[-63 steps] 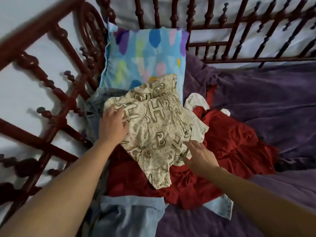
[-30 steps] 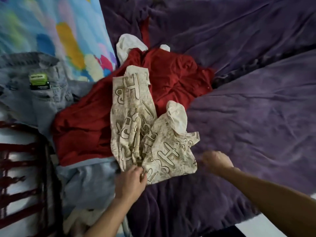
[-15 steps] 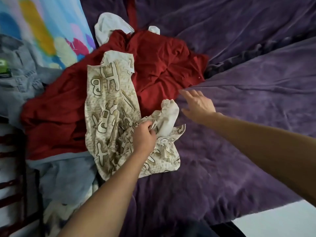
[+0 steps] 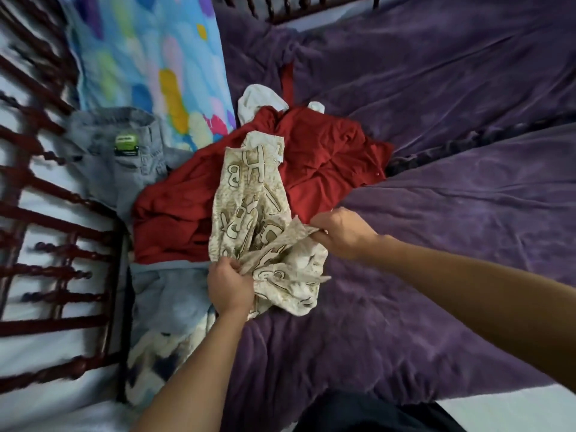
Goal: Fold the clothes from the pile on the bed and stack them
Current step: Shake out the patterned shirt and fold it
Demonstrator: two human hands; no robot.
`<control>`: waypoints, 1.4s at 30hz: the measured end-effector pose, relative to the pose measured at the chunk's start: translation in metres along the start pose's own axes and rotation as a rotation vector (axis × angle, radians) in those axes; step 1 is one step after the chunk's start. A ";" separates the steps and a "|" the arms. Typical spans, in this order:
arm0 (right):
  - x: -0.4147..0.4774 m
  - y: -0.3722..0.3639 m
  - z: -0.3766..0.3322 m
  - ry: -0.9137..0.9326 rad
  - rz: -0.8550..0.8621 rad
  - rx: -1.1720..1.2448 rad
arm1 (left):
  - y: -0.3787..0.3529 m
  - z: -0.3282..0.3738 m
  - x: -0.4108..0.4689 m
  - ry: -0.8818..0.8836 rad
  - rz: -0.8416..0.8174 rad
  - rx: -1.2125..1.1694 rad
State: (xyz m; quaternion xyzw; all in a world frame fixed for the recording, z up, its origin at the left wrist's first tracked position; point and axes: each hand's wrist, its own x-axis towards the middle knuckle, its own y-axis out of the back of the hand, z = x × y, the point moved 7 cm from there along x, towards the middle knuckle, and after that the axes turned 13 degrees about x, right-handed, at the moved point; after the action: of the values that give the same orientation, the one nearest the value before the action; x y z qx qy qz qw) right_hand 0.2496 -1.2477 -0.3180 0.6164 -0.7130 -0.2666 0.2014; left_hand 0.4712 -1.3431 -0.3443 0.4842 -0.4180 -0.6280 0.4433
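My left hand pinches the near edge of the cream letter-print garment, and my right hand grips a bunched corner of it. It's crumpled, lying half over the red garment, half on the purple bedspread. Grey jeans lie to the left.

Setting: home bedroom. Evidence: bed under a purple plush blanket, turned dark-wood bed frame along its side, patterned blue pillow, loose pile of clothes beside it.
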 end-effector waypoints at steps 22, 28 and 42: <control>-0.284 0.277 -0.198 -0.034 1.043 0.280 | 0.277 0.157 -0.228 -1.193 0.358 -0.048; -0.369 0.342 -0.193 -0.084 1.230 0.327 | 0.301 0.148 -0.196 -0.924 0.413 0.087; -0.417 0.365 -0.168 -0.097 0.703 0.805 | 0.406 0.235 -0.223 -0.614 0.757 -0.332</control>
State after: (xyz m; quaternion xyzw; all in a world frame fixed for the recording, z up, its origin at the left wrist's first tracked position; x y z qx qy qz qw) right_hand 0.1374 -0.8229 0.0588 0.3559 -0.9308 0.0831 -0.0067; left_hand 0.3340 -1.2105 0.1389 0.0156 -0.5694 -0.5947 0.5673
